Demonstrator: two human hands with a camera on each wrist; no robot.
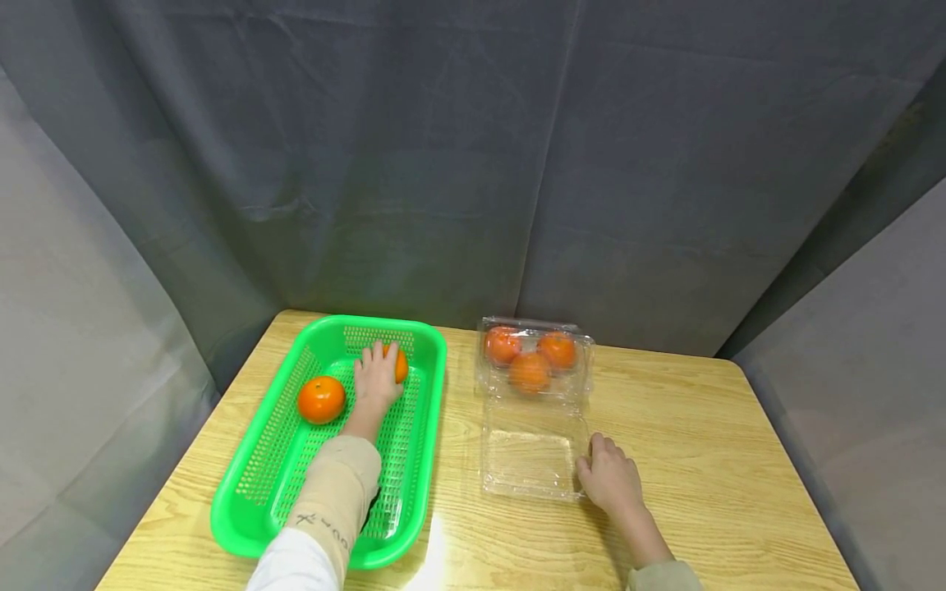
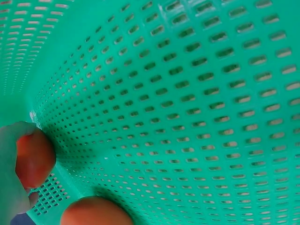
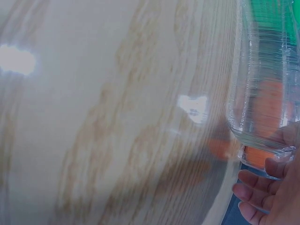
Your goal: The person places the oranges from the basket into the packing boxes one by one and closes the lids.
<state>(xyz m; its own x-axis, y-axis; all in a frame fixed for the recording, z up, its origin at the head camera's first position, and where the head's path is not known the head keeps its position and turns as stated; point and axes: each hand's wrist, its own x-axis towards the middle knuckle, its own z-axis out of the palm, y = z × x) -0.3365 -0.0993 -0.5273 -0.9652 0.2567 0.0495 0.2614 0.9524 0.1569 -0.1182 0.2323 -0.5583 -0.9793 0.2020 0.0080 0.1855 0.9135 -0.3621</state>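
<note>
My left hand (image 1: 377, 382) reaches into the green plastic basket (image 1: 436, 402) and grips an orange (image 1: 401, 367) near its far end. In the left wrist view, thumb and fingers curl around that orange (image 2: 37, 159). Another orange (image 1: 321, 400) lies loose at the basket's left side. To the right is an opened clear plastic clamshell container (image 1: 532, 460). Several oranges, three in number, fill its back half, including one in front (image 1: 529, 373). My right hand (image 1: 611, 476) holds the right edge of the front half, thumb seen through the plastic in the right wrist view.
Everything stands on a wooden table (image 1: 687, 427). A dark grey curtain (image 1: 414, 164) hangs right behind its back edge, and lighter cloth (image 1: 872, 369) flanks both sides. A strip of tabletop separates basket and container.
</note>
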